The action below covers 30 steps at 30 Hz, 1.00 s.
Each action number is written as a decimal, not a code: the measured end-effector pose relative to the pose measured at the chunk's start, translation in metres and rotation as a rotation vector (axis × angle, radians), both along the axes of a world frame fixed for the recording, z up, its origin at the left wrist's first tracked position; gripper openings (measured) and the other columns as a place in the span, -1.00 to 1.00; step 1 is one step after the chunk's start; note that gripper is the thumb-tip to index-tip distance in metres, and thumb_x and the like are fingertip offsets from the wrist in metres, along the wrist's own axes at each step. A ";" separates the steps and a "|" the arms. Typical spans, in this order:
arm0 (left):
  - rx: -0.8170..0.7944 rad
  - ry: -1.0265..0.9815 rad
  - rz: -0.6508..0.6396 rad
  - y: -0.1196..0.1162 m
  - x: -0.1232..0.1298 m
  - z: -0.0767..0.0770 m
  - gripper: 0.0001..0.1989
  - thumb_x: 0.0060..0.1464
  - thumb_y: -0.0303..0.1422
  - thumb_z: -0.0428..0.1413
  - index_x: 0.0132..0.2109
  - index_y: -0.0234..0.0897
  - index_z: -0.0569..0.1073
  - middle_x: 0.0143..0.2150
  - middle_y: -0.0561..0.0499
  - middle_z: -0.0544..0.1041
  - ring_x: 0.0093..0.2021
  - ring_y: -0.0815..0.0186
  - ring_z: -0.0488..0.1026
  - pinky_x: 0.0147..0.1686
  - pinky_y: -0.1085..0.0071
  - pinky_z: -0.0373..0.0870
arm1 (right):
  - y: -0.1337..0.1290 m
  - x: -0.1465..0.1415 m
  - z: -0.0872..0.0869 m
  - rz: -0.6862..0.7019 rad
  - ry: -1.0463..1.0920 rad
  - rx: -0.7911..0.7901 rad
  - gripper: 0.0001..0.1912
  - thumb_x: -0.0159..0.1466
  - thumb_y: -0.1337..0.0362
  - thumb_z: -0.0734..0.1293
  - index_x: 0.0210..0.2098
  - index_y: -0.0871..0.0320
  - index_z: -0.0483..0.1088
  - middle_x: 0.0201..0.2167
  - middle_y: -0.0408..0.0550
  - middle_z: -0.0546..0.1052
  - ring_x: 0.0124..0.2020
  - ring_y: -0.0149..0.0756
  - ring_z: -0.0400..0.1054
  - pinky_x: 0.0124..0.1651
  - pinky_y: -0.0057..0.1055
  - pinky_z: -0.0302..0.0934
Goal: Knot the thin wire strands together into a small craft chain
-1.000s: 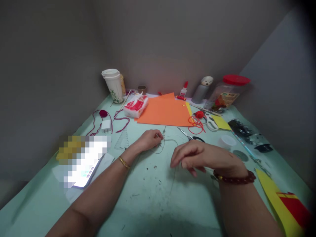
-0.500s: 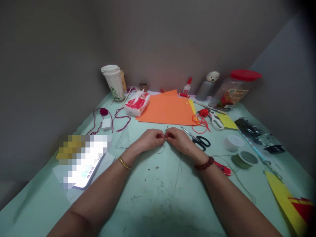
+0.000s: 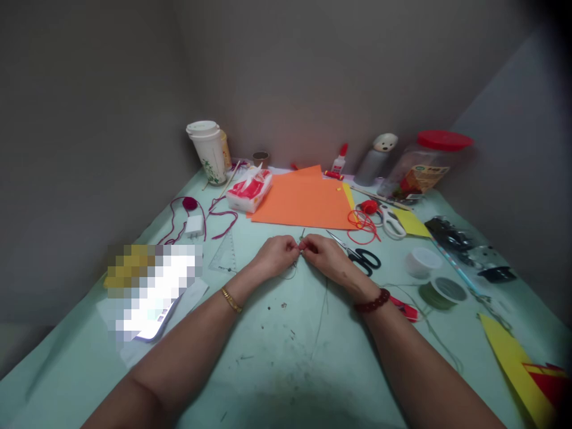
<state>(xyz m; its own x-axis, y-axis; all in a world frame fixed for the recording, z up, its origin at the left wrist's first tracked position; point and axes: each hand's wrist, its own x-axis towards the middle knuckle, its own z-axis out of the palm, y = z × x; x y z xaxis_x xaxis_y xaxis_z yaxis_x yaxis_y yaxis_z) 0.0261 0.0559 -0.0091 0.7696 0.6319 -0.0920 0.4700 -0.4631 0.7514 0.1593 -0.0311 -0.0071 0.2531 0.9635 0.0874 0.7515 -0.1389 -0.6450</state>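
Greenish thread (image 3: 323, 316), very fine, pinched at its upper part between both hands above a pale green table covering (image 3: 67, 375), with a loose length trailing down onto the covering and a small loop below the left hand. Left hand (image 3: 277, 256): fingers curled inward, thumb and forefinger closed on the thread; gold chain bracelet (image 3: 231, 300) at the wrist. Right hand (image 3: 325, 256): fingertips (image 3: 305, 243) pressed toward the left hand's and likewise grasping the thread; dark red bead bracelet (image 3: 372, 301) at the wrist. Whatever lies inside the pinch is hidden by the fingers; a tiny upright end shows above them, too thin to identify. Nearest the right hand: black-handled scissors (image 3: 364, 261), blades pointing away from the handles toward the orange paper sheet (image 3: 304, 204). Beyond: tangled red cord (image 3: 361, 228), white-handled scissors (image 3: 392, 225). Nearest the left hand: clear triangular ruler (image 3: 222, 253), its edges faint against the covering. Lower left, a phone (image 3: 154, 316) lies largely obscured by pixelation, its screen unreadable. Right side: green thread spool (image 3: 442, 293), small white plastic tub (image 3: 422, 263). Lower right corner: yellow card (image 3: 513, 372), cut off by the frame and dark at the edge.
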 end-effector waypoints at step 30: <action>-0.202 -0.088 -0.003 0.005 -0.001 -0.002 -0.86 -0.13 -0.37 0.00 -0.34 -0.29 0.34 -0.51 0.09 0.40 -0.60 0.47 0.29 -0.59 0.53 0.17 | -0.002 0.001 0.000 0.015 0.046 0.083 -0.88 0.06 0.42 0.19 -0.50 0.15 0.35 -0.46 -0.13 0.38 -0.41 -0.39 0.22 -0.34 -0.45 0.05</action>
<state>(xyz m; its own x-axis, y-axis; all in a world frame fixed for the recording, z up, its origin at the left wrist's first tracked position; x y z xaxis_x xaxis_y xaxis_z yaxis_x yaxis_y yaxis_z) 0.0250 0.0607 -0.0111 0.7822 0.6050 -0.1489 0.3974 -0.3004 0.8671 0.1605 -0.0327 -0.0068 0.2439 0.9571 0.1561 0.7227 -0.0721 -0.6874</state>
